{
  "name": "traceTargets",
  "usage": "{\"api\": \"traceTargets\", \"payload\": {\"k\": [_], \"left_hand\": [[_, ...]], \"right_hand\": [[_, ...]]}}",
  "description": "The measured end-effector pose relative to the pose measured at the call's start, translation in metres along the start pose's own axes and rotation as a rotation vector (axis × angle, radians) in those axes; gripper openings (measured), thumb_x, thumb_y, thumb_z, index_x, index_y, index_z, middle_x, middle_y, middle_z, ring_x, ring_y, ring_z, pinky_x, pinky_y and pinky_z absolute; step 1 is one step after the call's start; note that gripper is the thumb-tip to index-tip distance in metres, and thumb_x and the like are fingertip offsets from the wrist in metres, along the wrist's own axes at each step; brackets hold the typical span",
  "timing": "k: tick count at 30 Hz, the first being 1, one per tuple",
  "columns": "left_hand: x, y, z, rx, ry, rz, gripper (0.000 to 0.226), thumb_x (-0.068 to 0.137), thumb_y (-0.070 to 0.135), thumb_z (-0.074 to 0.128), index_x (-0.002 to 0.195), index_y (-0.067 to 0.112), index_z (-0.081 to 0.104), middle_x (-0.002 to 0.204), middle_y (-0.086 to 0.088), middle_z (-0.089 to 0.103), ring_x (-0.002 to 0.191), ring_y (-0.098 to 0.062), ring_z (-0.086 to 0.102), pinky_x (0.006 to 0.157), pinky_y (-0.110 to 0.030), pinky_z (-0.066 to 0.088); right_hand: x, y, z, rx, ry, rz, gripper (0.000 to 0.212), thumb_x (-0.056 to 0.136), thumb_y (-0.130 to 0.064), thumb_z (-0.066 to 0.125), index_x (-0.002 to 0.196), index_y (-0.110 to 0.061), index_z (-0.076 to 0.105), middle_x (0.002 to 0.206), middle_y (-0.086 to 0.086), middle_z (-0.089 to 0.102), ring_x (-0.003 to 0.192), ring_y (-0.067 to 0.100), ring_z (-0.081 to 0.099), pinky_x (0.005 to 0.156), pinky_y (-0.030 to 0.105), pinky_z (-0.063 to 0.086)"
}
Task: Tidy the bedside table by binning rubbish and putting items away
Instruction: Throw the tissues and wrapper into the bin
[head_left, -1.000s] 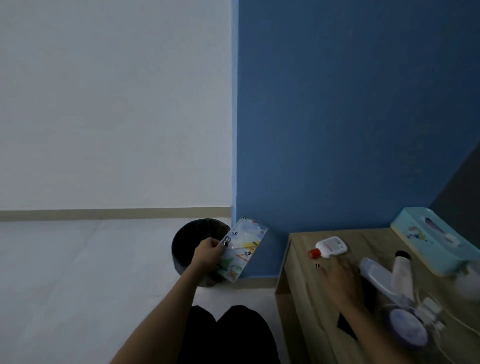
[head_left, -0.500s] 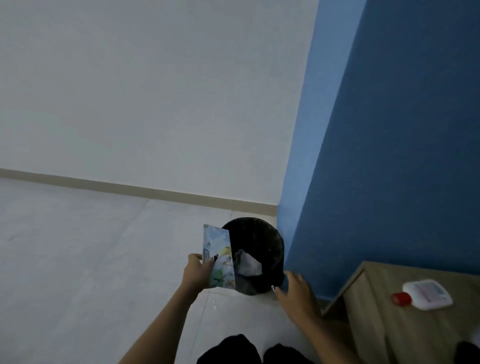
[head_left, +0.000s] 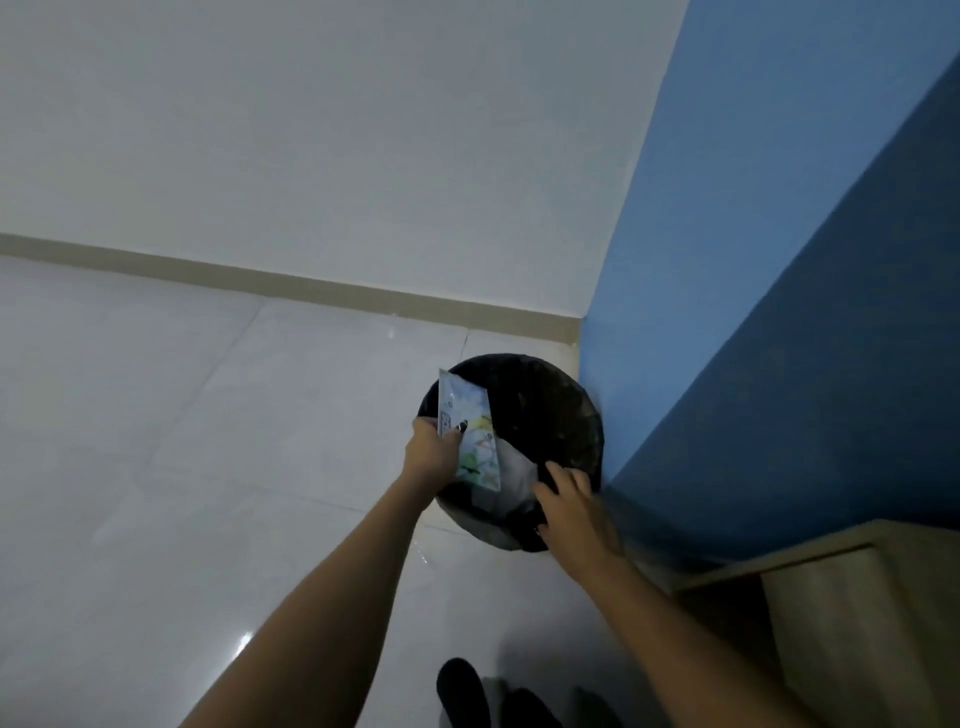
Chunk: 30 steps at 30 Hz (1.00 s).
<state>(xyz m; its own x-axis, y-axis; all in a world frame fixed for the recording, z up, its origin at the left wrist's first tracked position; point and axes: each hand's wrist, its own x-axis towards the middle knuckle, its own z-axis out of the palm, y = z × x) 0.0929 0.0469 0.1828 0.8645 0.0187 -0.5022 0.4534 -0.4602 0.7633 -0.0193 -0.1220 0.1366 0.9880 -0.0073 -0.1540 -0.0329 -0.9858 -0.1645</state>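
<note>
Left hand (head_left: 434, 452) was pinching a colourful printed packet (head_left: 470, 441) by its left edge, thumb across the front and fingers tucked behind, so that one was definitely closed around something. It held the packet upright, on its long side, right over the left part of the black bin (head_left: 556, 410). Packet was still in the fingers, not dropped. Couldn't really tell whether its bottom corner had dipped below the rim or was just hanging above it.

Right hand (head_left: 571, 512) was on the near edge of the bin, fingers hooked over the rim into the opening and thumb down the outside wall, so it looked like it was gripping the rim. It was a bit blurry though.

Bin had a dark liner and some crumpled white paper (head_left: 514, 470) sitting inside, just beside the packet's lower edge. It stood on the pale tiled floor (head_left: 208, 441), tucked right into the corner where the white wall (head_left: 311, 130) met the blue wall (head_left: 779, 312), with a beige skirting (head_left: 260, 278) running along the white one.

Only a wooden corner of the bedside table (head_left: 857, 597) showed at the lower right, close to the bin against the blue wall.
</note>
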Motion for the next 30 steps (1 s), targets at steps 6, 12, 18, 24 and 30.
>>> {"api": "traceTargets", "payload": {"k": [6, 12, 18, 24, 30], "left_hand": [[0.041, -0.011, 0.03, 0.04, -0.056, -0.026, 0.05, 0.091, 0.028, 0.056, 0.128, 0.001, 0.036, 0.126, -0.019, 0.056, 0.111, -0.036, 0.059, 0.094, -0.05, 0.051], [0.045, -0.022, 0.058, 0.205, -0.124, -0.125, 0.061, 0.094, 0.022, 0.053, 0.139, -0.005, 0.021, 0.135, -0.025, 0.047, 0.121, -0.038, 0.051, 0.097, -0.043, 0.047], [0.038, -0.027, 0.066, 0.44, -0.14, -0.072, 0.081, 0.096, 0.017, 0.049, 0.148, -0.002, -0.01, 0.146, -0.029, 0.034, 0.118, -0.038, 0.051, 0.084, -0.034, 0.047], [0.035, -0.032, 0.053, 0.492, -0.129, 0.077, 0.046, 0.092, 0.017, 0.052, 0.132, -0.002, 0.037, 0.119, -0.022, 0.056, 0.091, -0.031, 0.055, 0.071, -0.036, 0.043], [0.019, -0.024, 0.034, 0.461, 0.019, 0.252, 0.017, 0.09, 0.014, 0.052, 0.1, 0.008, 0.065, 0.102, -0.009, 0.069, 0.094, -0.027, 0.063, 0.075, -0.032, 0.048]], "right_hand": [[0.018, 0.012, 0.036, -0.077, 0.059, -0.055, 0.031, 0.048, -0.011, 0.089, 0.073, -0.022, 0.072, 0.08, 0.0, 0.069, 0.074, 0.021, 0.065, 0.086, 0.036, 0.051], [0.017, 0.021, 0.051, -0.093, 0.115, -0.127, 0.028, 0.048, 0.003, 0.083, 0.052, -0.017, 0.064, 0.051, 0.0, 0.059, 0.056, 0.02, 0.058, 0.094, 0.041, 0.05], [0.013, 0.018, 0.053, -0.112, 0.129, -0.089, 0.03, 0.052, 0.012, 0.076, 0.049, -0.014, 0.062, 0.046, 0.002, 0.054, 0.055, 0.021, 0.055, 0.097, 0.045, 0.049], [0.014, 0.014, 0.054, -0.129, 0.116, -0.076, 0.029, 0.046, 0.012, 0.079, 0.052, -0.013, 0.066, 0.049, 0.004, 0.057, 0.057, 0.024, 0.058, 0.095, 0.047, 0.05], [0.006, 0.009, 0.031, -0.02, 0.14, -0.075, 0.037, 0.038, 0.013, 0.083, 0.051, -0.01, 0.056, 0.053, 0.005, 0.055, 0.052, 0.022, 0.055, 0.052, 0.022, 0.043]]}}
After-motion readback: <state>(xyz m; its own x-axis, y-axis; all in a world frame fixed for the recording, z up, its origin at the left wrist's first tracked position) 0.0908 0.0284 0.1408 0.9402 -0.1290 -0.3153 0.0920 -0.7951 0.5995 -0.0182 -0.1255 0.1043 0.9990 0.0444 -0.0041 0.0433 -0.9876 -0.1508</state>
